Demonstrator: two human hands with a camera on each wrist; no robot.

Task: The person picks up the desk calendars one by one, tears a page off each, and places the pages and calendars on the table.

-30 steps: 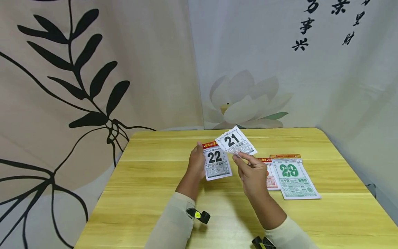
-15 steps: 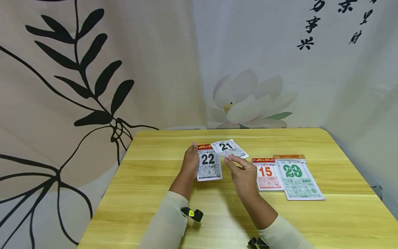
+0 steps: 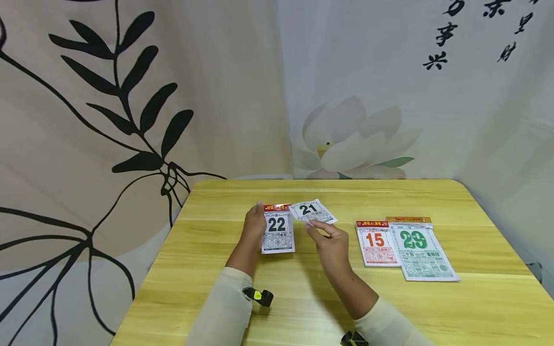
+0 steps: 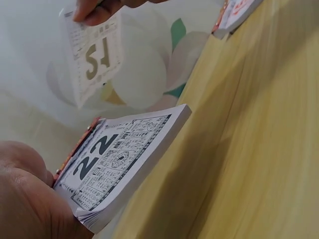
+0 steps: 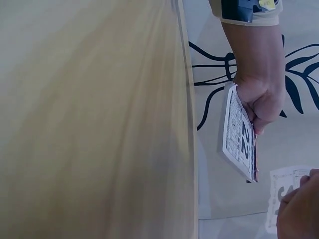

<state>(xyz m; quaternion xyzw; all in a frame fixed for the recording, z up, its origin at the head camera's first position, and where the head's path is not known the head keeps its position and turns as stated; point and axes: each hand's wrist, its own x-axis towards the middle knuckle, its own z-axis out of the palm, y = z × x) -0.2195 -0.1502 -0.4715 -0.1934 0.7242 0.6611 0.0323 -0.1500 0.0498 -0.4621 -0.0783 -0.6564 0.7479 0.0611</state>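
My left hand (image 3: 254, 226) grips a thick tear-off calendar (image 3: 278, 231) by its left side, and its top page reads 22 under a red header strip. In the left wrist view the same calendar (image 4: 122, 159) is tilted above the table, its stack of page edges showing. Between thumb and fingers my right hand (image 3: 331, 245) pinches a loose calendar page (image 3: 312, 211) marked 21, just right of the calendar's top. Seen from the left wrist, that thin page (image 4: 97, 55) hangs apart from the calendar, its number showing through reversed.
Two more tear-off calendars lie on the wooden table (image 3: 207, 288) to the right: one with a red 15 (image 3: 377, 245), overlapped at its edge by a larger one with a green 29 (image 3: 421, 250). A printed curtain (image 3: 242, 96) hangs behind the table's far edge.
The page marked 21 has come lower and further from the calendar's top. Both hands have shifted left in view, and the calendar marked 15 is now uncovered.
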